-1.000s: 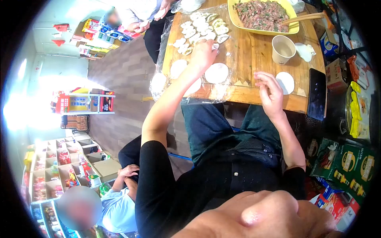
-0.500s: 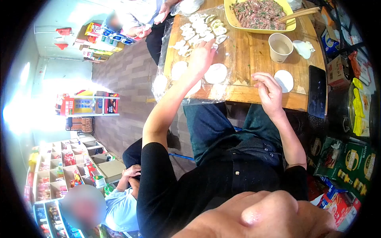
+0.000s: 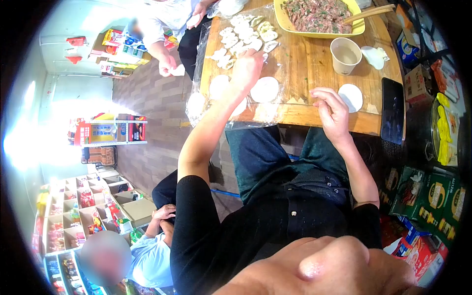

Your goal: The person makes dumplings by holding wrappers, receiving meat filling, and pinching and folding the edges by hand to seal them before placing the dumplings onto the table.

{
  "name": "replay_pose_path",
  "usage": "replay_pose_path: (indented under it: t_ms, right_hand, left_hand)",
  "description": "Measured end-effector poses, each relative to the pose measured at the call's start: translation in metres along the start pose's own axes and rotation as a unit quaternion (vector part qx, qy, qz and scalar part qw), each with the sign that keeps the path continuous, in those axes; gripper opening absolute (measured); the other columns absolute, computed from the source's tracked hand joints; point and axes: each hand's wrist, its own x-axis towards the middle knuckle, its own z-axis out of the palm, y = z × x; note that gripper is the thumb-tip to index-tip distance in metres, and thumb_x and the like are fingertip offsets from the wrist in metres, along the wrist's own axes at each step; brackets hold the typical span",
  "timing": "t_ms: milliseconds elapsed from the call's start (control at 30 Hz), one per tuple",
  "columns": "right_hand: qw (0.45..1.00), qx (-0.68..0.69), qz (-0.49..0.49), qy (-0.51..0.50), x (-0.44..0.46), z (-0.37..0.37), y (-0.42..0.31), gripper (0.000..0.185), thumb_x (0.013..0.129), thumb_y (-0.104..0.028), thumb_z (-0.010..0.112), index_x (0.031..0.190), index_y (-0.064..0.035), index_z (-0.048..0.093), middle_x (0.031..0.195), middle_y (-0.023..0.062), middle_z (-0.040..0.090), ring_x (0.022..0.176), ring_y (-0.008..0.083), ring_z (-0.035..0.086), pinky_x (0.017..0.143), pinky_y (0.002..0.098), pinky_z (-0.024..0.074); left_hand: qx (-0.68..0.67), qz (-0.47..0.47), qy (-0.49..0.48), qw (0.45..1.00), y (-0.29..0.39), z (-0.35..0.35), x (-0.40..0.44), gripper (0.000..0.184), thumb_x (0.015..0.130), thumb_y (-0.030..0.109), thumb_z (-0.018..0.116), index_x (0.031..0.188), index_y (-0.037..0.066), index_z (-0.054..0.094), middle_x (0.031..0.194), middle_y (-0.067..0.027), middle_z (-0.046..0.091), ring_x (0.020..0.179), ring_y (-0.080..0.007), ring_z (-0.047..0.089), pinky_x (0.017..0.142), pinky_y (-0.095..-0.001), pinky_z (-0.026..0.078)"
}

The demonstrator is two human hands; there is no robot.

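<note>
My left hand (image 3: 247,69) reaches over several folded dumplings (image 3: 243,33) on clear plastic film, its fingers drawn together near one dumpling. What the fingertips hold, if anything, is hidden by the hand. Round white wrappers (image 3: 265,90) lie on the film around my left wrist. My right hand (image 3: 332,110) is over the table's near edge, fingers loosely bent and thumb apart, with nothing visible in it. Right beside it a single wrapper (image 3: 350,98) lies flat on the wood. A yellow bowl (image 3: 322,34) of minced filling, with wooden utensil handles (image 3: 369,13) leaning out, stands at the far side.
A paper cup (image 3: 345,56) of liquid stands beside pieces of dough (image 3: 373,58). A black phone (image 3: 393,110) lies at the table's right edge. Another person's hand (image 3: 167,66) holds a wrapper at the far left. A second person (image 3: 152,258) sits at lower left, near shelves of packaged goods.
My left hand's fingers have drawn in from outstretched to bent above the dumplings. The person at the far left has lowered one hand with a wrapper. My right hand stays nearly still.
</note>
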Motion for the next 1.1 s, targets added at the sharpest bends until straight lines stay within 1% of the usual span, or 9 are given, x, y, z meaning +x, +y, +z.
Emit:
replay_pose_path:
  t_ms: [100, 200, 267, 467, 567, 667, 800, 900, 1100]
  right_hand:
    - [1.000, -0.003, -0.008, -0.001, 0.001, 0.000, 0.000, 0.023, 0.084, 0.012, 0.050, 0.100, 0.0021, 0.063, 0.105, 0.0114, 0.065, 0.083, 0.0163, 0.063, 0.072, 0.0267, 0.0528]
    - [1.000, -0.007, -0.007, -0.002, 0.001, 0.000, -0.002, 0.023, 0.083, 0.012, 0.050, 0.100, 0.0021, 0.063, 0.105, 0.0115, 0.065, 0.084, 0.0164, 0.063, 0.072, 0.0268, 0.0528]
    - [1.000, -0.004, -0.005, -0.002, 0.001, 0.000, -0.002, 0.023, 0.083, 0.012, 0.050, 0.100, 0.0021, 0.063, 0.105, 0.0115, 0.065, 0.085, 0.0165, 0.063, 0.072, 0.0269, 0.0528]
    - [1.000, -0.004, -0.006, -0.001, 0.001, 0.001, -0.001, 0.023, 0.083, 0.012, 0.050, 0.099, 0.0025, 0.063, 0.105, 0.0116, 0.065, 0.081, 0.0155, 0.062, 0.071, 0.0263, 0.0523]
    - [1.000, -0.007, -0.006, -0.001, 0.000, 0.002, 0.000, 0.023, 0.083, 0.012, 0.050, 0.099, 0.0028, 0.063, 0.104, 0.0116, 0.065, 0.078, 0.0147, 0.061, 0.070, 0.0260, 0.0520]
    - [1.000, -0.008, -0.011, -0.003, 0.000, 0.001, 0.001, 0.023, 0.083, 0.012, 0.050, 0.099, 0.0028, 0.063, 0.104, 0.0116, 0.065, 0.078, 0.0145, 0.061, 0.070, 0.0258, 0.0519]
    - [1.000, -0.017, -0.014, -0.004, 0.000, 0.002, 0.002, 0.023, 0.084, 0.012, 0.049, 0.099, 0.0027, 0.063, 0.104, 0.0114, 0.065, 0.081, 0.0151, 0.062, 0.070, 0.0261, 0.0522]
    - [1.000, 0.001, 0.003, -0.012, 0.000, 0.003, 0.003, 0.023, 0.085, 0.012, 0.047, 0.100, 0.0026, 0.063, 0.104, 0.0111, 0.064, 0.086, 0.0155, 0.062, 0.072, 0.0265, 0.0527]
    - [0.999, 0.010, 0.028, -0.024, 0.000, 0.005, 0.004, 0.023, 0.088, 0.011, 0.045, 0.101, 0.0026, 0.062, 0.106, 0.0109, 0.063, 0.094, 0.0156, 0.062, 0.074, 0.0270, 0.0532]
  left_hand:
    - [0.001, 0.019, 0.022, 1.000, -0.001, 0.000, 0.000, 0.021, 0.084, 0.010, 0.064, 0.103, 0.001, 0.069, 0.088, -0.0145, 0.066, 0.082, -0.0331, 0.064, 0.074, -0.0406, 0.052]
    - [-0.026, -0.038, 0.020, 0.999, 0.001, -0.001, -0.002, 0.036, 0.083, 0.009, 0.066, 0.118, 0.001, 0.063, 0.088, -0.0147, 0.067, 0.079, -0.0316, 0.065, 0.073, -0.0392, 0.053]
    - [-0.136, -0.122, 0.017, 0.983, -0.001, 0.000, -0.005, 0.057, 0.079, 0.007, 0.068, 0.133, 0.003, 0.050, 0.093, -0.0186, 0.068, 0.085, -0.0356, 0.065, 0.076, -0.0419, 0.052]
    - [-0.143, -0.159, -0.038, 0.976, 0.007, -0.009, -0.005, 0.077, 0.079, 0.007, 0.069, 0.146, 0.007, 0.032, 0.101, -0.0198, 0.067, 0.091, -0.0364, 0.065, 0.080, -0.0435, 0.052]
    - [-0.064, -0.096, -0.005, 0.993, 0.000, 0.000, -0.007, 0.074, 0.081, 0.007, 0.068, 0.147, 0.009, 0.034, 0.101, -0.0145, 0.067, 0.087, -0.0302, 0.065, 0.077, -0.0382, 0.053]
    - [-0.038, -0.049, 0.015, 0.998, 0.000, -0.003, -0.010, 0.073, 0.081, 0.006, 0.068, 0.146, 0.010, 0.034, 0.101, -0.0148, 0.067, 0.091, -0.0311, 0.064, 0.080, -0.0386, 0.052]
    - [-0.050, -0.072, 0.062, 0.994, 0.015, -0.027, -0.026, 0.065, 0.081, 0.006, 0.068, 0.141, 0.009, 0.042, 0.102, -0.0149, 0.066, 0.093, -0.0312, 0.063, 0.083, -0.0391, 0.051]
    - [-0.150, -0.119, 0.012, 0.981, 0.027, -0.041, -0.055, 0.054, 0.081, 0.008, 0.068, 0.133, 0.008, 0.052, 0.103, -0.0145, 0.066, 0.094, -0.0314, 0.062, 0.085, -0.0394, 0.050]
    - [0.029, -0.094, -0.027, 0.995, 0.067, -0.057, -0.083, 0.047, 0.084, 0.019, 0.064, 0.127, 0.003, 0.056, 0.103, -0.0158, 0.065, 0.096, -0.0312, 0.061, 0.082, -0.0406, 0.050]
